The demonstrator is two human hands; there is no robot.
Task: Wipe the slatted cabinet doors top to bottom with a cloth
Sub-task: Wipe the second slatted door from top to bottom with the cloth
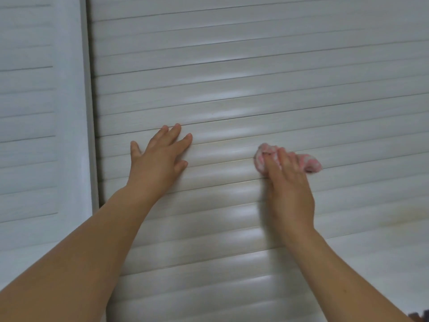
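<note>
While left hand [160, 156] braces flat, fingers spread, on the slatted cabinet door [255, 77], right hand [287, 182] presses the bunched pink cloth [308, 162] mid-panel, fingers curled over it. Lower slats likely left; neighbouring door [27, 112] progress unclear.

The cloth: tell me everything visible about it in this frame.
The cloth is pink and white, soft-looking fabric, bunched into a wad. The right hand presses it against the slatted cabinet door, fingers over its middle, so only its ends show on either side of them. The left hand rests flat on the door, apart from it.
</note>
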